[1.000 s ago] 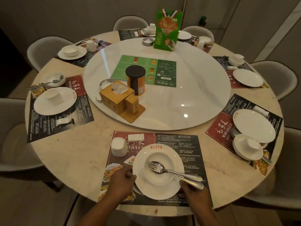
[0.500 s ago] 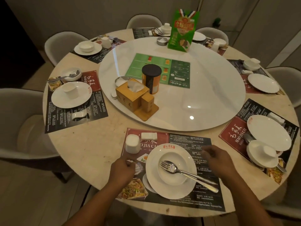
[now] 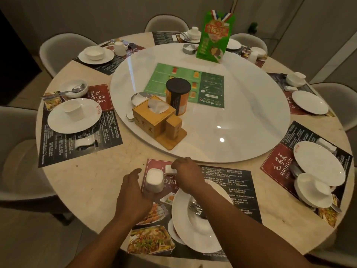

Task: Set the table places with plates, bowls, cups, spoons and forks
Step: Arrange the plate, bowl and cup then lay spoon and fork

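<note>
Your white cup [image 3: 153, 179] stands upside down on the near placemat [image 3: 241, 182], at its far-left corner, and your left hand [image 3: 133, 194] is cupped against its left side, thumb raised; whether the fingers have closed on it you cannot tell from here. Just beyond the cup, your right hand [image 3: 185, 175] has its fingers curled down onto the small white rest [image 3: 167, 168], seemingly pinching it. A moment ago both hands were back by the plate [image 3: 181, 231], holding nothing; they have since left it and reached forward. That suggests the plate, with the bowl [image 3: 194, 223] and fork [image 3: 196, 207] in it, is placed for now and you are tidying the cup and rest. Neither seems to have shifted yet. The mat under your hands reads "O JIA" beside the cup, with "Jakarta" and "Golf Island PIK" in the small print; the neighbouring mat [image 3: 278, 163] to your right reads "MAO JIA CAI". The green card [image 3: 214, 35] carries Chinese characters, too blurred to read.
</note>
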The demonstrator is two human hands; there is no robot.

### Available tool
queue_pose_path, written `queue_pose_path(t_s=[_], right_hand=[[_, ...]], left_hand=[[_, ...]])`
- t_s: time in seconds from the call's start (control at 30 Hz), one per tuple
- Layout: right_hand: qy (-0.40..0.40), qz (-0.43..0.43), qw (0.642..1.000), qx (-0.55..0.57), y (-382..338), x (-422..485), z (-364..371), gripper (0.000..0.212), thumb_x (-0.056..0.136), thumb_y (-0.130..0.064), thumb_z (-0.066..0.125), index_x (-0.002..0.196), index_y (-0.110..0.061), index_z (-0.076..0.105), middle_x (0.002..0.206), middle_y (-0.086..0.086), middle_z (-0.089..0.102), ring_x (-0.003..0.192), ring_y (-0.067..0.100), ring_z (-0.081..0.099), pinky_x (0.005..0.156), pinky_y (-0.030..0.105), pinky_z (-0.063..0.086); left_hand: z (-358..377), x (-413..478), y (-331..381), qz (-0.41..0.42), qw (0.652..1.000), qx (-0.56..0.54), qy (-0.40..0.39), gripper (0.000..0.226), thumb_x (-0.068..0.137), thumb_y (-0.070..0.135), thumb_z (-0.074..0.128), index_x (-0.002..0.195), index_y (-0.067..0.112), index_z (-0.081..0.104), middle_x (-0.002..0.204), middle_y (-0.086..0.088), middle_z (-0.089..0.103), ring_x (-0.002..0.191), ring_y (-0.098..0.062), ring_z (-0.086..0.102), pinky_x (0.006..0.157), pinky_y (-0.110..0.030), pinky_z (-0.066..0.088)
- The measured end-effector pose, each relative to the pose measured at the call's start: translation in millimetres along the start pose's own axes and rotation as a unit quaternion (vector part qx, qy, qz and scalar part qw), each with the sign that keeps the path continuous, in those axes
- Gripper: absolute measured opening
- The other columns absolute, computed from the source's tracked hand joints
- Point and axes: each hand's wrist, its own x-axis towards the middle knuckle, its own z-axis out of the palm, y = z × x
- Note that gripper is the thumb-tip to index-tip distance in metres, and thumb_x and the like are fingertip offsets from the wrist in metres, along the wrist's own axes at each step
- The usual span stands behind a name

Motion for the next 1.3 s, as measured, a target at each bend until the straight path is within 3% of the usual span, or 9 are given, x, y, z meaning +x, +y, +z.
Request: queue_pose_path(t_s=[0.2,0.3,0.5,0.73,1.3], right_hand=[[-0.011,-0.001,1.000,0.019,5,4,-5,0.043,0.082,-0.012,0.071,0.123,-0.019,0.061,0.119,0.010,0.063,0.108,0.029,0.056,0.085,0.036,0.047],[-0.009,0.045,0.996,0.072,29,-6,-21,0.042,0.083,-0.020,0.072,0.124,-0.022,0.061,0.116,0.011,0.064,0.104,0.029,0.059,0.086,0.038,0.050],[-0.011,0.147,0.984,0.096,107,-44,-38,0.048,0.088,-0.017,0.070,0.133,-0.026,0.057,0.124,0.008,0.060,0.112,0.026,0.057,0.095,0.032,0.045],[-0.009,0.149,0.983,0.104,131,-57,-26,0.048,0.086,-0.008,0.069,0.131,-0.023,0.061,0.127,0.007,0.063,0.116,0.025,0.057,0.094,0.032,0.047],[-0.018,0.141,0.985,0.102,137,-52,-20,0.052,0.087,-0.013,0.070,0.134,-0.027,0.056,0.126,0.006,0.061,0.117,0.025,0.054,0.094,0.036,0.049]], left_hand=[[1,3,12,0.066,0.998,0.009,0.013,0.085,0.070,0.029,0.084,0.142,0.021,0.039,0.139,-0.007,0.046,0.124,-0.028,0.050,0.095,-0.041,0.047],[2,6,20,0.095,0.995,0.023,0.025,0.082,0.071,0.024,0.082,0.141,0.019,0.040,0.138,-0.008,0.046,0.122,-0.029,0.051,0.095,-0.043,0.047],[16,11,25,0.048,0.999,-0.006,0.003,0.090,0.067,0.030,0.085,0.143,0.025,0.037,0.140,-0.005,0.043,0.122,-0.029,0.052,0.098,-0.046,0.047],[33,7,18,0.036,0.999,0.003,0.000,0.095,0.066,0.026,0.087,0.145,0.022,0.035,0.138,-0.010,0.044,0.122,-0.032,0.051,0.096,-0.048,0.048],[39,11,10,-0.008,1.000,0.002,0.010,0.077,0.072,0.016,0.085,0.134,0.025,0.041,0.126,-0.007,0.062,0.113,-0.034,0.059,0.096,-0.051,0.051]])
